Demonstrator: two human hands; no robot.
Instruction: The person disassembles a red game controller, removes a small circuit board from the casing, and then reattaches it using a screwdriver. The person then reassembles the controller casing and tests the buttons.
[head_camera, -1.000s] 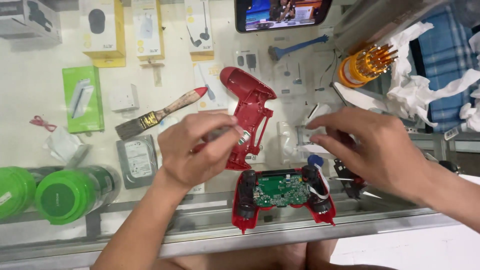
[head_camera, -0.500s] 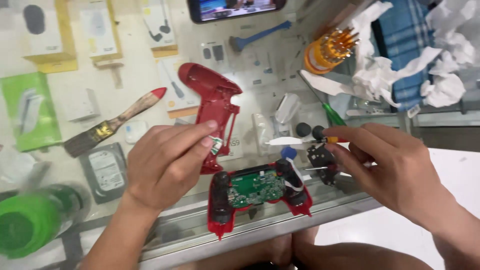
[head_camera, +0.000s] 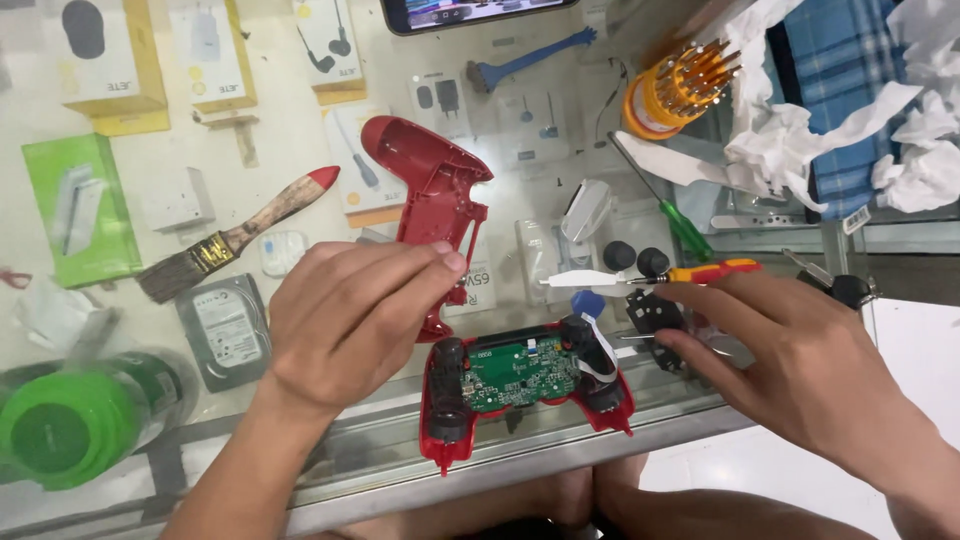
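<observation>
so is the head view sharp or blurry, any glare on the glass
Head view: mostly sharp on the opened red controller and both hands; the left hand and right hand show only slight softness. Glare washes out the glass counter at the upper left, fading the boxes under it. The green container at the lower left edge looks soft.

Far left on the glass surface (head_camera: 300, 150): a paintbrush (head_camera: 235, 236) with a red-tipped wooden handle, a hard drive (head_camera: 224, 331) near it, and green containers (head_camera: 70, 418) at the near-left edge. Far right: an orange holder of screwdriver bits (head_camera: 676, 88), crumpled white tissue (head_camera: 800, 130) over blue checked cloth (head_camera: 825, 90). A phone (head_camera: 470, 12) lies at the far edge, a blue pry tool (head_camera: 535, 62) just beside it.
</observation>
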